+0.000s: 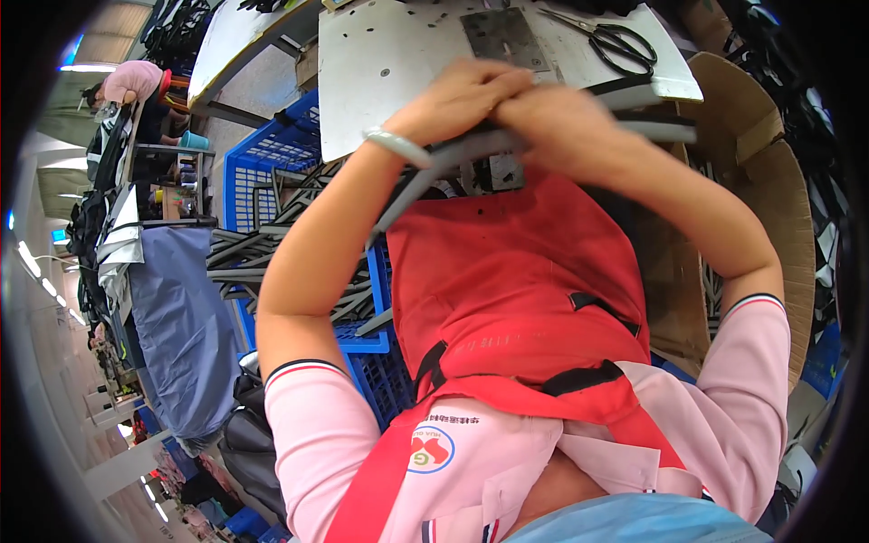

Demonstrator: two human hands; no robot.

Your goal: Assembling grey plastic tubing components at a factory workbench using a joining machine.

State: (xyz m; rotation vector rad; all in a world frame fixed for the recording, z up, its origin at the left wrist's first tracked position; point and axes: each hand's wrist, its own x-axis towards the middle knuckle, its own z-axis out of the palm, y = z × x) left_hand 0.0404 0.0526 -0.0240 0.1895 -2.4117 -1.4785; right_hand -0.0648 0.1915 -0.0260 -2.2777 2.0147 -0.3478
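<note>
Left hand [466,95] and right hand [557,122] both clenched around bundle of grey strips [434,176] at white table [380,63] edge. Strips likely light, flexible (grip mid-length, bundle may splay).

Scissors [620,41] lie on the counter [380,63] at upper right; a crate [262,163] of strips [262,244] sits left; a cardboard box [769,181] stands right

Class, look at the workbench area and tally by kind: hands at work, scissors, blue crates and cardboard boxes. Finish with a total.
Hands: 2, the left hand and the right hand
Scissors: 1
Blue crate: 1
Cardboard box: 1
Total: 5
</note>
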